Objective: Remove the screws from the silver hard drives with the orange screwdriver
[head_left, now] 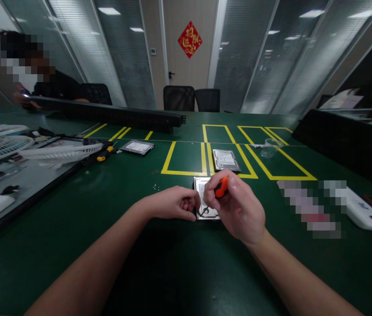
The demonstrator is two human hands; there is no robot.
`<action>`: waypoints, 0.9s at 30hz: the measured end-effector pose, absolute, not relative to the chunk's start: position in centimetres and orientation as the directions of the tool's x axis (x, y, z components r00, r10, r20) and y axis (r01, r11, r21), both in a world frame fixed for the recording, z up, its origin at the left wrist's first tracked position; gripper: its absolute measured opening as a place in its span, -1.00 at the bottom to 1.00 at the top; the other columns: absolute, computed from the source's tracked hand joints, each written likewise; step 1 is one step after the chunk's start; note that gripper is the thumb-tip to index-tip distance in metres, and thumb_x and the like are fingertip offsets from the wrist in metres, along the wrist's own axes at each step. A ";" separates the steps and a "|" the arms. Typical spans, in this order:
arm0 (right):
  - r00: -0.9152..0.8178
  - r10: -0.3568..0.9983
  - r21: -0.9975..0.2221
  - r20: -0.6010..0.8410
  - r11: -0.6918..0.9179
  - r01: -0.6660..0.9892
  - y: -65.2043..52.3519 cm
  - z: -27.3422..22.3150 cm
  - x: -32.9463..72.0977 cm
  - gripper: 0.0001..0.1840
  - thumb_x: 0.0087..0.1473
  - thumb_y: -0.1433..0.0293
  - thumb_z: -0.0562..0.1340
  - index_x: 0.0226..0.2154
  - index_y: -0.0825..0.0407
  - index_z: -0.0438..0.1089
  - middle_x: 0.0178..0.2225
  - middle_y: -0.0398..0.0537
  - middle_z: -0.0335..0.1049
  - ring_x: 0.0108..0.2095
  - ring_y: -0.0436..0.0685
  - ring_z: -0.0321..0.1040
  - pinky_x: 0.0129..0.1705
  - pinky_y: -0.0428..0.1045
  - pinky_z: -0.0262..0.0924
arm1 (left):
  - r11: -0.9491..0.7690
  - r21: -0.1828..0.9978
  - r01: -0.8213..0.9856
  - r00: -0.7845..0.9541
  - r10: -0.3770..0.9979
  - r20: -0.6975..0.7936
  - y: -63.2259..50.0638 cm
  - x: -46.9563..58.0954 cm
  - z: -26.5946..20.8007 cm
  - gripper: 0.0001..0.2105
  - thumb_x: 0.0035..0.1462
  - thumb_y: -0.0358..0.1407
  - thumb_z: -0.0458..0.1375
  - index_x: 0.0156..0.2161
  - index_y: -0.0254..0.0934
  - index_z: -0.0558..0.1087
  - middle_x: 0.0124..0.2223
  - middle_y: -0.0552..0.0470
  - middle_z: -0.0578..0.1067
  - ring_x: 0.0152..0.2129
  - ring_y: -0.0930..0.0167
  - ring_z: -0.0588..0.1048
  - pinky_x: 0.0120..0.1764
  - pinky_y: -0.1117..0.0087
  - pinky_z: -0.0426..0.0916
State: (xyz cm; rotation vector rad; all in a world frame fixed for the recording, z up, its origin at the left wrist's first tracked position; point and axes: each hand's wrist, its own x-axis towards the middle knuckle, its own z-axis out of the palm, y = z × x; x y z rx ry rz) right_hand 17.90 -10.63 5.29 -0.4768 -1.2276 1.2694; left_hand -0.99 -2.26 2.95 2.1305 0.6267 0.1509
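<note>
A hard drive (202, 186) lies flat on the green table in front of me, partly covered by my hands. My right hand (238, 208) is closed around the orange and black handle of a screwdriver (221, 188). The thin shaft slants down to the left, its tip at the lower left part of the drive's top. My left hand (181, 202) grips the drive's left edge, thumb low and fingers curled. Just behind, a second hard drive (225, 160) lies across yellow tape lines. Several tiny screws (156, 187) are scattered left of the drive in front of me.
At the left are a third hard drive (137, 147), a yellow and black screwdriver (106, 153) and a grey tray (41, 169) with white fan parts. A long black bar (113, 113) lies behind. To the right stand a clear cup (270, 148) and a white device (365, 213). Two people sit beyond.
</note>
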 end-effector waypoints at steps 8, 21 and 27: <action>-0.178 0.881 -0.812 0.439 0.304 -0.498 -10.8 5.1 18.0 -0.70 0.38 0.25 0.09 -0.29 0.05 0.42 -0.49 -0.12 0.28 -0.51 0.03 0.10 -0.44 -0.02 0.08 | -0.495 0.793 0.356 0.888 0.443 -0.123 -2.4 -0.5 3.1 -0.82 0.18 -0.33 0.31 -0.12 -0.32 0.56 -0.34 0.11 0.45 -0.41 0.46 0.39 -0.36 0.45 0.25; -0.182 0.880 -0.809 0.439 0.298 -0.507 -10.8 4.8 17.7 -0.69 0.38 0.25 0.09 -0.28 0.06 0.43 -0.48 -0.11 0.29 -0.51 0.01 0.11 -0.42 -0.03 0.12 | -0.499 0.789 0.359 0.883 0.455 -0.115 -2.4 -0.6 3.0 -0.82 0.15 -0.36 0.32 -0.12 -0.31 0.57 -0.35 0.11 0.46 -0.43 0.46 0.41 -0.37 0.46 0.25; -0.185 0.882 -0.804 0.434 0.287 -0.520 -10.8 4.8 17.5 -0.70 0.38 0.25 0.10 -0.28 0.06 0.43 -0.48 -0.12 0.26 -0.51 0.01 0.11 -0.40 -0.04 0.17 | -0.497 0.793 0.353 0.882 0.459 -0.105 -2.5 -0.6 3.0 -0.83 0.14 -0.36 0.33 -0.14 -0.31 0.58 -0.36 0.13 0.46 -0.45 0.48 0.40 -0.39 0.47 0.26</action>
